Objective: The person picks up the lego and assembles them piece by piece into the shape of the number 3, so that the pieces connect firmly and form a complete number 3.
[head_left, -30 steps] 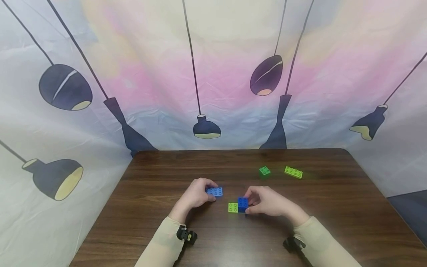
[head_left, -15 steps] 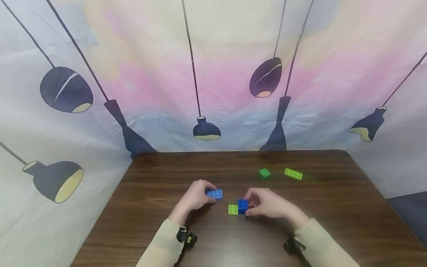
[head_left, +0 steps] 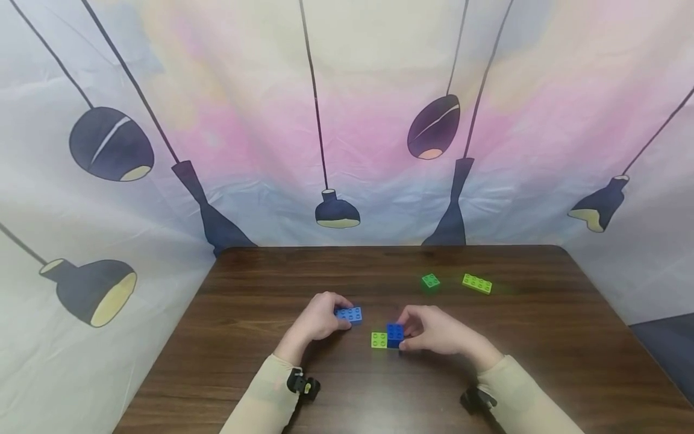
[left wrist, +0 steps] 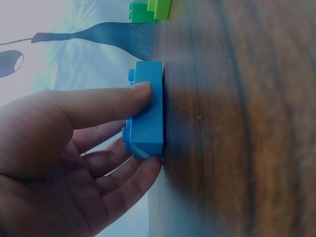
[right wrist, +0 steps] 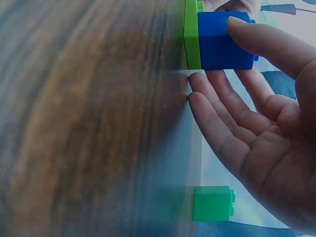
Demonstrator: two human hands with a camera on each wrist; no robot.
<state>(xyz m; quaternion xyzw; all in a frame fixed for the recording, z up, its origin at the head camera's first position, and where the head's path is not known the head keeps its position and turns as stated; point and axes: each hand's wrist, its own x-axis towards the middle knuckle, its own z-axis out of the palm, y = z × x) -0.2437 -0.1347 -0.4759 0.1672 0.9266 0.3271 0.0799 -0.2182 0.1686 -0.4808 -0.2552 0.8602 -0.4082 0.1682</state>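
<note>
My left hand (head_left: 320, 315) holds a light blue building brick (head_left: 351, 314) down on the table, left of centre. In the left wrist view its thumb lies along one side of the light blue brick (left wrist: 148, 121), and the other fingers are behind it and at its end. A dark blue brick (head_left: 395, 335) sits on the right half of a thin lime green brick (head_left: 379, 340), whose left studs are bare. With its thumb on the near side, my right hand (head_left: 436, 328) pinches the dark blue brick (right wrist: 219, 44); its fingers are at the other sides.
Toward the back right of the brown wooden table (head_left: 260, 271) lie a small green brick (head_left: 431, 281) and a flat lime green brick (head_left: 477, 283). A cloth (head_left: 379, 72) printed with lamps hangs behind the table.
The head view has shifted very slightly. Both hands keep their places on the bricks, and no brick has visibly moved.
</note>
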